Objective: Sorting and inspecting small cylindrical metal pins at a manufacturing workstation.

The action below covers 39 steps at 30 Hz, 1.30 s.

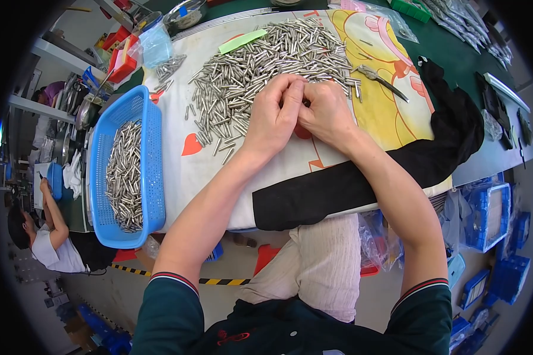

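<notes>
My left hand (275, 112) and my right hand (327, 110) meet at the near edge of a heap of short silver metal pins (278, 53). Both have their fingers curled in and touching each other. Whatever is between the fingertips, if anything, is hidden behind the knuckles. The heap spreads over a white and yellow printed cloth (183, 183) on the table, and a few pins lie loose at its near left side. A light green paper strip (243, 41) rests on the heap's far left part.
A blue perforated basket (154, 171) holding more metal pins (124, 177) stands left. Dark-handled pliers (385, 83) lie right of the heap. Black fabric (331, 192) stretches across the near right, under my right forearm. Another person (53, 236) works at far left.
</notes>
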Motion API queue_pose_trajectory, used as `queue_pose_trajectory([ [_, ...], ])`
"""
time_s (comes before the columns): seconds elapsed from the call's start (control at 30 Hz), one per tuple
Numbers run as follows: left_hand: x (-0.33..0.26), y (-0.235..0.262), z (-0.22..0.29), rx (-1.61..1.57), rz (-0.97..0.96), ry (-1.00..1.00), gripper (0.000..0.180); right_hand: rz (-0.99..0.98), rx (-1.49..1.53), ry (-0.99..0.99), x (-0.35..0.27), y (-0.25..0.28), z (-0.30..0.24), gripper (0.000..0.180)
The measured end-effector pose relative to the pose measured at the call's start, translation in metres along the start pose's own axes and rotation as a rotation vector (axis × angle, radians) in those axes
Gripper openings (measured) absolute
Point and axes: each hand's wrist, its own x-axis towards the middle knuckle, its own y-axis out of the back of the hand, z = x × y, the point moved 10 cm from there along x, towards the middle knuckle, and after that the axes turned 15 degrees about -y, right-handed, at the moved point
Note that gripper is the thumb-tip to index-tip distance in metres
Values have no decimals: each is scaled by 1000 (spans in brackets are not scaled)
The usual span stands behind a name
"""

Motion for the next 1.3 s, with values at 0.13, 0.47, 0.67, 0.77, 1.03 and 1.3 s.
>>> queue_pose_trajectory([
  [0.13, 0, 1, 1, 15, 1, -5, 22, -6, -5, -13, 1, -1, 0, 24],
  [0.47, 2, -1, 5, 10, -2, -46, 22, 19, -12, 27, 1, -1, 1, 24],
  [0.67, 2, -1, 5, 18, -5, -59, 23, 12, -30, 19, 1, -1, 2, 25],
  [0.77, 2, -2, 5, 12, -6, -58, 23, 13, -23, 27, 1, 0, 0, 25],
  [1.03, 2, 0, 3, 26, -6, -60, 23, 10, -29, 28, 0, 0, -2, 25],
  [1.3, 2, -1, 4, 29, -2, -72, 23, 5, -28, 27, 1, 0, 0, 24],
])
